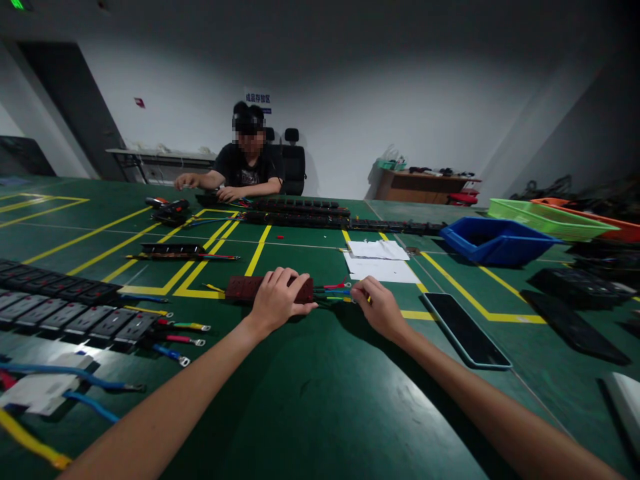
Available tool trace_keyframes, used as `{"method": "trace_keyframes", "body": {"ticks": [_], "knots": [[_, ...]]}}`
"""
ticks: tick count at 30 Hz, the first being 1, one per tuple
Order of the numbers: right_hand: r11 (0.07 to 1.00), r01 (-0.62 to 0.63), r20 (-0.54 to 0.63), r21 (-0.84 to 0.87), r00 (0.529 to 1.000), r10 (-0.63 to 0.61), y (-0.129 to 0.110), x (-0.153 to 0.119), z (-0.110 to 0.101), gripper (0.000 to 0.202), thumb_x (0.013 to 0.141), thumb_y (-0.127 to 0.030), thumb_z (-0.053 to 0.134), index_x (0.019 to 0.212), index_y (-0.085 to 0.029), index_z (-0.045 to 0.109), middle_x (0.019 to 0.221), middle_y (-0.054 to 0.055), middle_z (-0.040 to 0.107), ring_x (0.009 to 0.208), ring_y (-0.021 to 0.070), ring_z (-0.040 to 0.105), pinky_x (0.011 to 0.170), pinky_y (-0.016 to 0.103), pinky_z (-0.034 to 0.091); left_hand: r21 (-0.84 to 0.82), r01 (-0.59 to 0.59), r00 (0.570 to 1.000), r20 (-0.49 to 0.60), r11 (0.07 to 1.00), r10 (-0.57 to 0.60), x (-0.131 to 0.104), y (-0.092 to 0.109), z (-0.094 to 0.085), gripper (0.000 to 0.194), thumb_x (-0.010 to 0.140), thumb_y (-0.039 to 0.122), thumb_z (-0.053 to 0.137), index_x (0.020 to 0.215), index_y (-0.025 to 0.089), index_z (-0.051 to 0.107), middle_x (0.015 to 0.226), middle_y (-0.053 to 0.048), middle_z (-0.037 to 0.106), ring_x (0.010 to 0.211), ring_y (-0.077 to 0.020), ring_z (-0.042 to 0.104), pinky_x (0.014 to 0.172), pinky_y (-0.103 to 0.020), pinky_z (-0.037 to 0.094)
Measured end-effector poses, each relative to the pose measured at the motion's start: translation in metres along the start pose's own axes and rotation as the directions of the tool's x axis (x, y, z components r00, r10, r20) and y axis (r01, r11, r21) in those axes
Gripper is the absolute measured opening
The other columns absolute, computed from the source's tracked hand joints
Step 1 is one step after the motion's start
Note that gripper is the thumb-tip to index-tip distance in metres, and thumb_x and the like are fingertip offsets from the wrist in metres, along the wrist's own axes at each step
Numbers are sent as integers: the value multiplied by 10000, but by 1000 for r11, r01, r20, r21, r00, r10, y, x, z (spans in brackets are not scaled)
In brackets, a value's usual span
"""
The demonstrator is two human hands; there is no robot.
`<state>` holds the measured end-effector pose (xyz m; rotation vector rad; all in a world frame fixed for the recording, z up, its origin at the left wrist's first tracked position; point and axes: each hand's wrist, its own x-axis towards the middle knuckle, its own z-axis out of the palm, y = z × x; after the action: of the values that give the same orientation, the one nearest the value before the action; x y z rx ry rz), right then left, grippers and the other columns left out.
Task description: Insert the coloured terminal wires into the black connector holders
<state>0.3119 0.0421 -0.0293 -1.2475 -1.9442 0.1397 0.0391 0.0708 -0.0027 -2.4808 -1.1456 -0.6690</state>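
Observation:
A dark red socket strip (243,288) lies on the green table (310,387), crosswise in front of me. From above, my left hand (277,300) grips its right half, fingers over the far side and thumb along the near edge. Red, blue and green-yellow wires (333,292) come out of its right end, a yellow one out of its left. My right hand (377,307) is closed in a pinch at the ends of the right-hand wires, around the blue one. Its fingertips hide the exact point of contact.
Grey and black socket strips (95,320) with lugged wires lie at left. White papers (380,260), a phone (467,330) and a blue bin (495,240) are at right. Across the table a person (250,167) sits behind more black strips (300,217).

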Motion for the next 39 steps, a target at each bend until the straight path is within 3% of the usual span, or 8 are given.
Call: {"method": "trace_keyframes", "body": {"ticks": [9,16,23,31,39], "knots": [[950,-239,96,200,970,223,10,8,-1,357,971,-492,466,843,-194,615,754,27,615,709,190,560,629,294,413,-53,-61,998,5,997,61,1,-1,0,612,856,630,616,1247,159,632,1079,-131,614,986,-296,542,819,-419,429],[970,-156,137,189,982,131,11,7,0,319,975,-442,487,819,-194,616,755,18,605,704,177,551,644,291,401,-43,-80,996,23,996,81,2,-1,0,619,849,626,630,1238,144,635,1073,-128,617,976,-290,543,810,-407,424],[991,-5,69,135,998,-4,4,7,0,213,985,-305,490,818,-207,577,809,37,584,732,184,542,659,298,403,-40,-81,996,44,996,83,2,-1,-1,626,848,622,634,1249,142,629,1077,-126,617,975,-290,541,802,-404,422],[994,4,85,109,996,-13,3,6,-1,222,998,-302,475,823,-210,576,801,34,579,729,184,547,660,295,401,-47,-73,996,51,996,75,2,-1,0,628,848,619,637,1258,144,621,1081,-124,618,977,-287,540,805,-406,428],[983,-93,108,155,991,77,5,7,-2,286,1014,-368,431,866,-201,610,828,35,623,753,187,573,680,296,415,-57,-65,998,11,996,66,2,-1,1,615,845,617,641,1242,148,628,1077,-125,617,978,-289,540,813,-415,432]]}}
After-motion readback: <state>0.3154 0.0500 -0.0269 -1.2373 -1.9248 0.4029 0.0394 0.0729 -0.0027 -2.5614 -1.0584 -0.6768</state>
